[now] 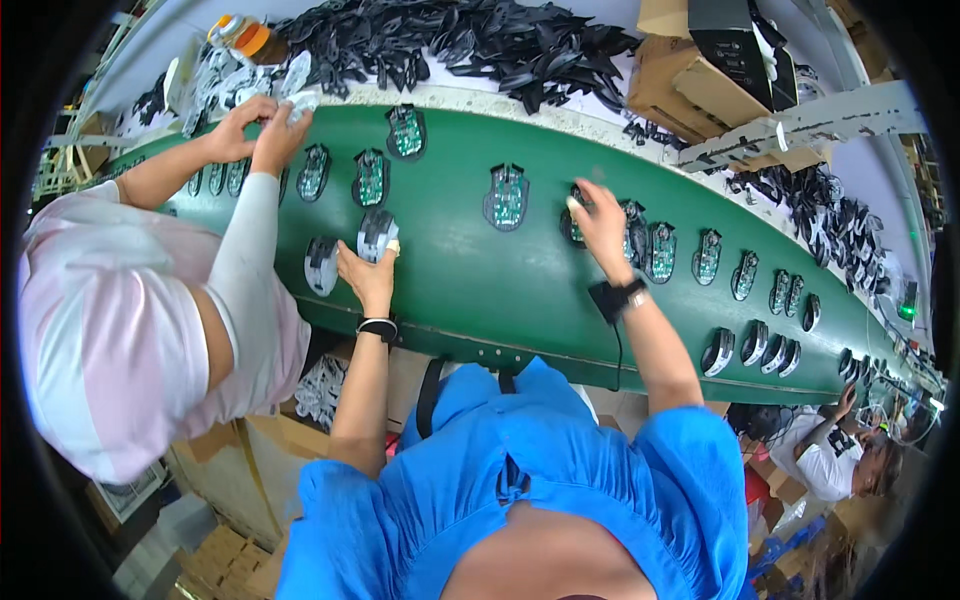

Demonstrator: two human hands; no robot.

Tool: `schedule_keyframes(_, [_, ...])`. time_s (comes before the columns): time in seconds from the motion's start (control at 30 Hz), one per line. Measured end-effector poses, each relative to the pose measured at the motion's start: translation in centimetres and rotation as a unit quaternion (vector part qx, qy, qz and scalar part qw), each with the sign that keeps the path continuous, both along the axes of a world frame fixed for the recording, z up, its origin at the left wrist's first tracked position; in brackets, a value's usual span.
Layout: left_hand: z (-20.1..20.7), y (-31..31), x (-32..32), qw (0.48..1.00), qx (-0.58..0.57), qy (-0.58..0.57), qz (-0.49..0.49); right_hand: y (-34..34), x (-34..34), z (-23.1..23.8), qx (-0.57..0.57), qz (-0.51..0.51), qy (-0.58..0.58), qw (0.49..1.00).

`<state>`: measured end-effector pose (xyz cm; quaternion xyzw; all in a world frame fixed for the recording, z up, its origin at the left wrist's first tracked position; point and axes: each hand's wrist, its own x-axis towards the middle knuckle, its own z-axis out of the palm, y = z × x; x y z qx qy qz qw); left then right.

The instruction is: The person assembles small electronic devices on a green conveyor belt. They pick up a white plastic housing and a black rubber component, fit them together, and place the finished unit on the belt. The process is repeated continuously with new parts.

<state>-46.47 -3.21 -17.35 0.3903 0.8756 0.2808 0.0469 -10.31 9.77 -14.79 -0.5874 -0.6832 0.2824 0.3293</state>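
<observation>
My left hand (370,278) grips the near end of a computer mouse with a grey-white top (376,232) between thumb and fingers, on the green conveyor belt (470,285). A second grey-topped mouse (321,266) lies just to its left. Farther right, my right hand (604,230) has its thumb and fingers about a black mouse base with a green circuit board (571,228), partly hidden beneath them. Right beside that hand lie more open mouse bases (661,252). One more open base (506,198) rests between my hands. Light coverings show on some of my fingertips.
At the left a co-worker (150,320) handles a clear plastic piece (300,104) above the belt. Black plastic parts (520,50) are heaped along the far ledge, near cardboard boxes (672,85). A cable hangs from my right wristband (612,300). Another person (825,450) sits at the far right.
</observation>
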Motion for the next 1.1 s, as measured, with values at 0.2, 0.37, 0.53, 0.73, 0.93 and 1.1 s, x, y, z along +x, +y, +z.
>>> schedule_keyframes(0.2, [-0.6,2.3,0.0,0.998,-0.045,0.003,-0.041,14.3,-5.5,-1.2,0.154,0.102,-0.187,0.965])
schedule_keyframes(0.37, [1.2,0.9,0.8,0.994,-0.025,-0.093,-0.046,19.6,-5.7,-4.4,0.171,0.14,-0.083,0.972])
schedule_keyframes(0.53, [4.4,3.3,3.7,0.913,0.027,-0.405,-0.049,17.6,-4.7,-0.6,-0.073,-0.037,0.38,0.921])
schedule_keyframes(0.73, [10.9,12.9,12.7,0.758,0.123,-0.639,-0.04,8.7,-2.8,8.5,-0.305,-0.003,0.593,0.745])
schedule_keyframes(0.93, [14.0,14.0,17.8,0.727,0.113,-0.67,-0.102,3.0,-1.7,13.1,-0.23,0.041,0.579,0.781])
schedule_keyframes(1.1, [17.6,11.7,19.9,0.723,0.126,-0.675,-0.076,-0.7,-3.5,14.1,0.004,-0.058,0.371,0.927])
